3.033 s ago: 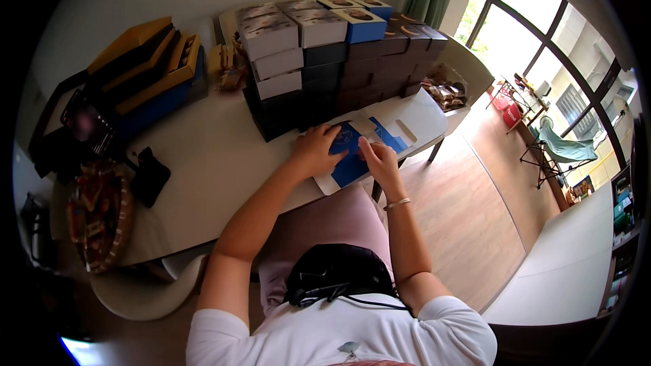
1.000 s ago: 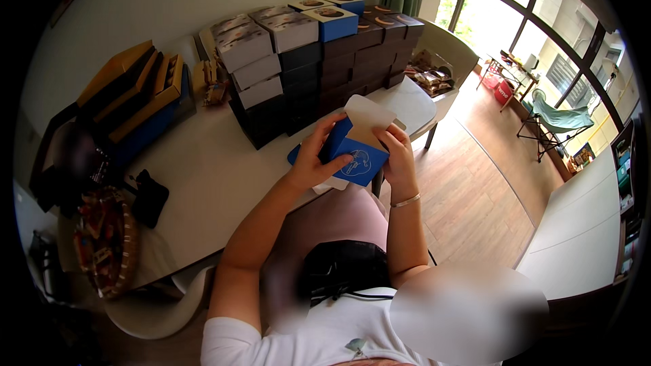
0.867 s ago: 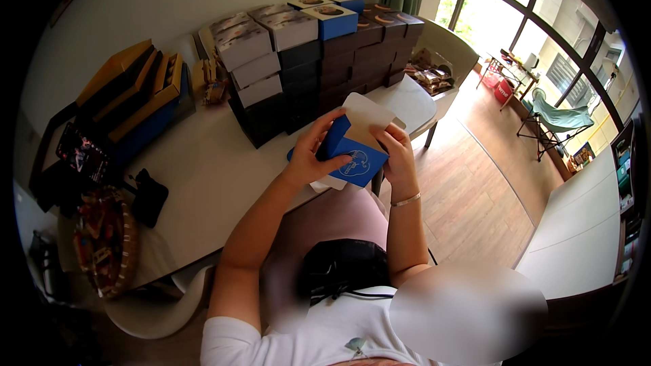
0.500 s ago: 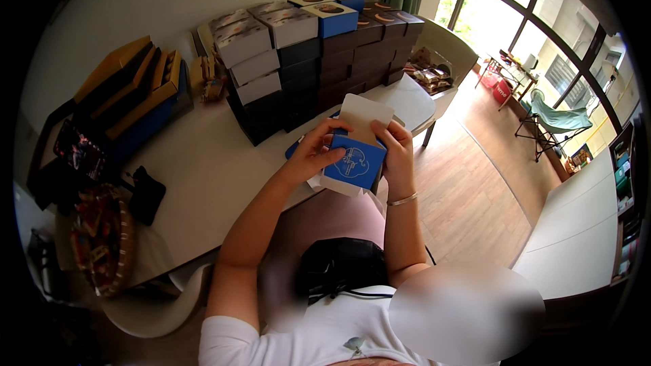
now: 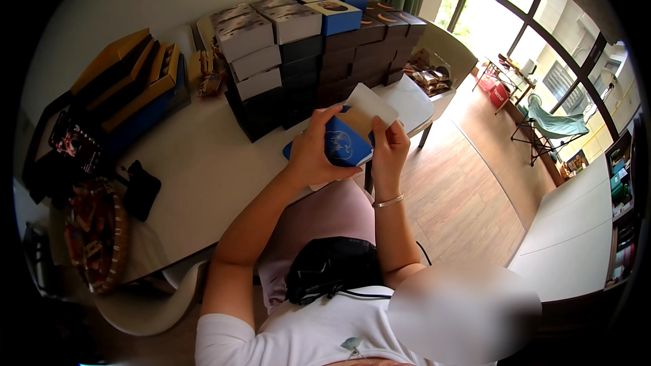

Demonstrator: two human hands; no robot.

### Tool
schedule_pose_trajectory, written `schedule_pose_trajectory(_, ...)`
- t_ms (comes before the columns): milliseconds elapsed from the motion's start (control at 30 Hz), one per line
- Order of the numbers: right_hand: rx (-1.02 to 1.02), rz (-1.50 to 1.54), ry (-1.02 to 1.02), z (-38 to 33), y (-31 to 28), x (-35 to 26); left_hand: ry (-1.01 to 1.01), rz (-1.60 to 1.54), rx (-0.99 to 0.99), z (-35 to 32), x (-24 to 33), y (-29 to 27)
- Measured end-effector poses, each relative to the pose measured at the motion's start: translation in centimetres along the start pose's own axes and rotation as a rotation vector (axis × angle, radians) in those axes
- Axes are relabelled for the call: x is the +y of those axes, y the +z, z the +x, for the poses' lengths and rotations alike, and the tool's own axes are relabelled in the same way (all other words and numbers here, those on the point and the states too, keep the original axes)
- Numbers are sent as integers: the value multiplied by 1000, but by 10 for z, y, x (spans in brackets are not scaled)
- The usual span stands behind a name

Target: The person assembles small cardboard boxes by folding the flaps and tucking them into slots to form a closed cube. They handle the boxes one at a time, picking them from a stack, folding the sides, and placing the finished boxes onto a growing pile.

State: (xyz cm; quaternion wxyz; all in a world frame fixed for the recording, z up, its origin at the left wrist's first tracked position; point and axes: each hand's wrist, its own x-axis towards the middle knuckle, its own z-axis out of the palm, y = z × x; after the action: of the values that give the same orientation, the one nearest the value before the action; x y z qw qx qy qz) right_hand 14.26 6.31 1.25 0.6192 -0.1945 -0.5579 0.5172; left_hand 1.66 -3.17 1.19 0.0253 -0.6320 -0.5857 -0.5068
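A small blue carton (image 5: 344, 144) with a pale line drawing on its face is held in front of me, near the table's edge, tilted. My left hand (image 5: 313, 149) wraps round its left side, thumb below and fingers at the top. From the carton's upper edge a white flap (image 5: 374, 106) stands up. My right hand (image 5: 388, 148) is closed at the carton's right side, thumb and fingertips pinching the edge of the flap. Another flat blue piece (image 5: 287, 150) shows partly behind my left hand; most of it is hidden.
Stacked boxes (image 5: 298, 61) in white, black, brown and blue line the table's (image 5: 186, 163) back. On the left are yellow-lined open boxes (image 5: 139, 81), a lit screen (image 5: 74, 139), a black pouch (image 5: 142, 190) and a wicker basket (image 5: 98, 237) of small packets. A green folding chair (image 5: 553, 122) stands far right.
The carton has turned and tilted. My left hand has shifted to span its left side. My right hand has moved from the carton's side to the flap's edge.
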Motion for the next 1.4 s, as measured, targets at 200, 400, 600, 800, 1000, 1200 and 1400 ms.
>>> schedule_pose_trajectory(200,-154,61,-53,1,-8,4,15,-14,44,1,1,-2)
schedule_pose_trajectory(400,-398,119,-98,2,-7,-9,4,30,-9,1,1,-6)
schedule_pose_trajectory(600,-448,-117,-203,3,-7,-5,-22,9,10,0,-1,-3)
schedule_pose_trajectory(800,-422,-131,-226,5,-9,1,-117,41,-11,-1,-1,0)
schedule_pose_trajectory(1000,-247,-117,-59,-2,-2,3,-69,124,-8,2,-1,1)
schedule_pose_trajectory(1200,-193,-73,42,-4,1,2,-3,235,7,-1,-3,3)
schedule_pose_trajectory(1400,-241,-107,0,-3,-2,13,0,255,21,-1,-4,3)
